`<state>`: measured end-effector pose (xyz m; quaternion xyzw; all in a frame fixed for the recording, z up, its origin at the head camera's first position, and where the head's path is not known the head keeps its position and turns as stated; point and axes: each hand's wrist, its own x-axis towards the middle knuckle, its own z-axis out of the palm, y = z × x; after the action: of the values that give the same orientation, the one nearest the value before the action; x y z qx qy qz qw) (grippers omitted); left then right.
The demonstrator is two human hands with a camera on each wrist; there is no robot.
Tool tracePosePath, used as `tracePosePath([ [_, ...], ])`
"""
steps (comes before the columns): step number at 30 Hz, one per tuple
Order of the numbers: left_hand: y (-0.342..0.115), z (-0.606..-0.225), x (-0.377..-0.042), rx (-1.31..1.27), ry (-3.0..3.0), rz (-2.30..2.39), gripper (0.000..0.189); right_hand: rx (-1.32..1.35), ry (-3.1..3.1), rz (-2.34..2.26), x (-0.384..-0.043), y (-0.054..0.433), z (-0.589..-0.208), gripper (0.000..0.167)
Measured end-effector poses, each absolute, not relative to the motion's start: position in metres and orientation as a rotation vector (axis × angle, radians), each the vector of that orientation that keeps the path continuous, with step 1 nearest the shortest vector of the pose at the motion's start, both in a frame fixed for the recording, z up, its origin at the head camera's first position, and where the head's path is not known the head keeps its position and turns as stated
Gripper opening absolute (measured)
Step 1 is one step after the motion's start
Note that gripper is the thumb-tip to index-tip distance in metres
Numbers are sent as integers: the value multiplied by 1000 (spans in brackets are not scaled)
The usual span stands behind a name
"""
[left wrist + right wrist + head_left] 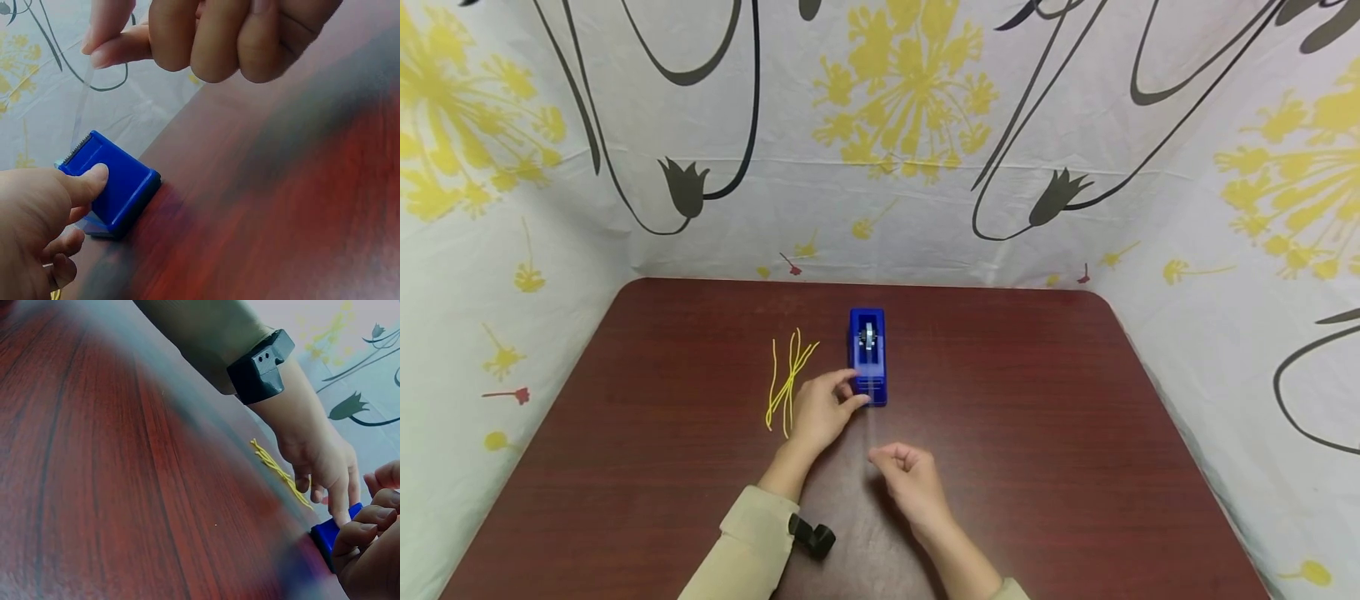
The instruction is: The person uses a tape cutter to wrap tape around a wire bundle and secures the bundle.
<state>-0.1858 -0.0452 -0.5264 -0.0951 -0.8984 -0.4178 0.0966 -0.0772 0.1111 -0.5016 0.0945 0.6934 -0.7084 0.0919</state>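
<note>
While left hand [822, 410] grips blue tape dispenser [881, 358] | right hand [913, 483] pinches clear tape [872, 427]

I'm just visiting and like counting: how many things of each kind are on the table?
Blue tape dispenser: 1
Tape roll in it, pulled strip included: 1
Bunch of yellow strings: 1 (strand count unclear)
Total: 3

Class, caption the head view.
Left hand on the blue tape dispenser, right hand pinching the clear strip, yellow strings nearby.

Flowered cloth [790, 100] behind red-brown table [1037, 417]
</note>
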Motion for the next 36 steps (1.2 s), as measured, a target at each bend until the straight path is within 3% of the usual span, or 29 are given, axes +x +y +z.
tracePosePath([
  [5, -50, -527, -184, -292, -2640, -1221, 45, 278, 2059, -2111, -78, 112, -504, 27],
  [16, -60, -527, -182, -192, -2585, -1097, 28, 277, 2048, -2116, -78, 112, -506, 27],
  [36, -82, -529, -182, 34, -2614, -945, 29, 285, 2021, -2131, -78, 111, -505, 26],
])
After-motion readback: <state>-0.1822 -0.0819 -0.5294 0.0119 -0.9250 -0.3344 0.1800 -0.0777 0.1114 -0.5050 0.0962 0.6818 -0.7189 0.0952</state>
